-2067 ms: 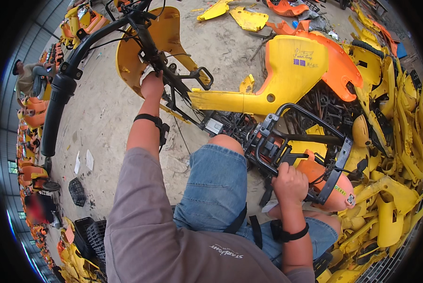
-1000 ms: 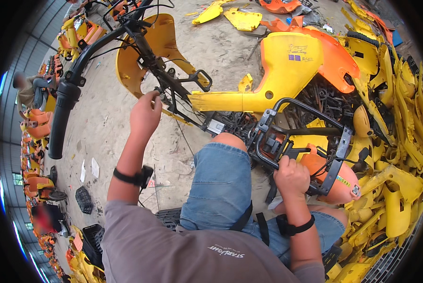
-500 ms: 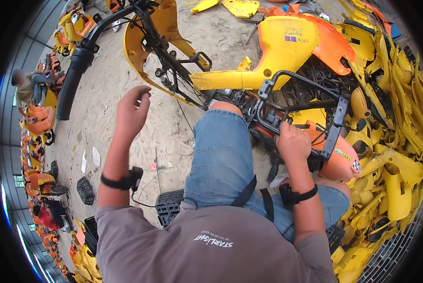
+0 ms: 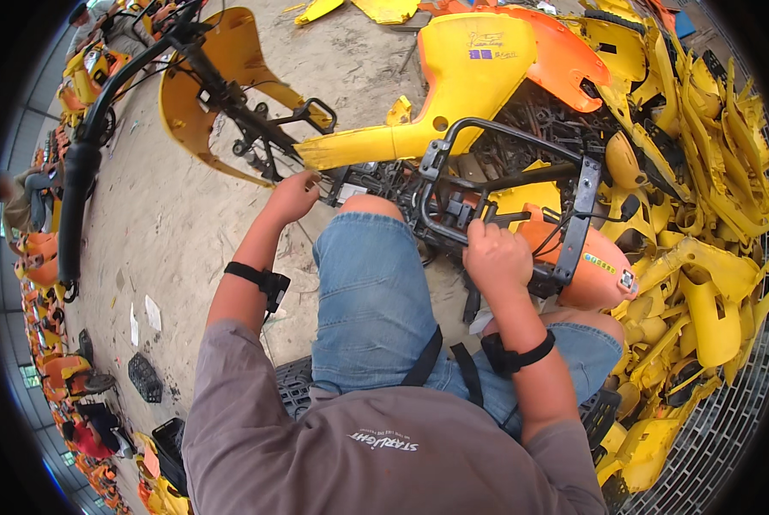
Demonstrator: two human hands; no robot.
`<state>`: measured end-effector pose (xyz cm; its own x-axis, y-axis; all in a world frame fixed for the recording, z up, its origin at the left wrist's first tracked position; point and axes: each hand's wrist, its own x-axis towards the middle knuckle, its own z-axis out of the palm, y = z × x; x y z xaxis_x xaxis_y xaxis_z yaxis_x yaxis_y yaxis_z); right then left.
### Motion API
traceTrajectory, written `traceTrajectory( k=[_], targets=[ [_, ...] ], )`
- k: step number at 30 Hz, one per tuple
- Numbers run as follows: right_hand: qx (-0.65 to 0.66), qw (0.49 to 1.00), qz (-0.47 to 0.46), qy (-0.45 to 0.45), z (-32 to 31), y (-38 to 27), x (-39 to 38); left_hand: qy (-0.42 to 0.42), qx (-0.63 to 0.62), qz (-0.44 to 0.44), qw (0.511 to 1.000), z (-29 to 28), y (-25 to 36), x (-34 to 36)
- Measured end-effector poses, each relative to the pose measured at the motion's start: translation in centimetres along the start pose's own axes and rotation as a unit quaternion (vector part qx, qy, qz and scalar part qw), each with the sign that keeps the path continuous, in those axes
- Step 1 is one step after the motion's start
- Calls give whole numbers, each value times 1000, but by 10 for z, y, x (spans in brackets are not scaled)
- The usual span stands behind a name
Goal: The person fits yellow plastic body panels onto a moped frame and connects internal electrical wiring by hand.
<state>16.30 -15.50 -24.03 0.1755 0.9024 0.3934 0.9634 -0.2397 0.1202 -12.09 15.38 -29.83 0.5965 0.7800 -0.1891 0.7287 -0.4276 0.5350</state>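
A stripped scooter lies on its side in front of me, with a black metal frame, a yellow body panel and a yellow front fender. My left hand reaches forward and touches black parts and wiring just beside the yellow panel's lower edge; its fingers are curled, and whether they grip anything is hidden. My right hand is closed around a black frame tube next to an orange rounded cover. Black bands sit on both wrists. My knee in denim shorts rests against the frame.
A big heap of yellow plastic scooter panels fills the right side. A black handlebar grip sticks out at the left. Dusty concrete floor carries paper scraps and a black part. More orange and yellow scooters line the far left edge.
My left hand came off the front fork area, swung down and left, then reached forward again to the wiring by the yellow panel. My right hand stayed on the frame tube.
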Motion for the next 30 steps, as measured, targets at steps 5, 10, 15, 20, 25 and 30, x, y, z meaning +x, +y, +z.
traceTrajectory(
  k=[5, 10, 15, 20, 25, 30],
  targets=[
    [-18, 1000, -4, 0, -4, 1, 2, -43, -47, 40, 997, -12, 69, 73],
    [10, 999, 14, -47, -8, 3, 5, -126, -95, 74, 985, -36, 142, 175],
    [51, 994, 27, -89, -12, 3, 9, -78, 109, 167, 977, 4, 186, 273],
    [64, 993, 21, -93, -18, 7, 13, -206, 205, 71, 954, 104, 172, 312],
    [61, 993, 21, -97, -13, 7, 9, -120, 163, 13, 979, 185, 136, 301],
    [51, 993, 9, -103, -14, 12, 12, -13, 87, -24, 996, 210, 134, 291]
  ],
)
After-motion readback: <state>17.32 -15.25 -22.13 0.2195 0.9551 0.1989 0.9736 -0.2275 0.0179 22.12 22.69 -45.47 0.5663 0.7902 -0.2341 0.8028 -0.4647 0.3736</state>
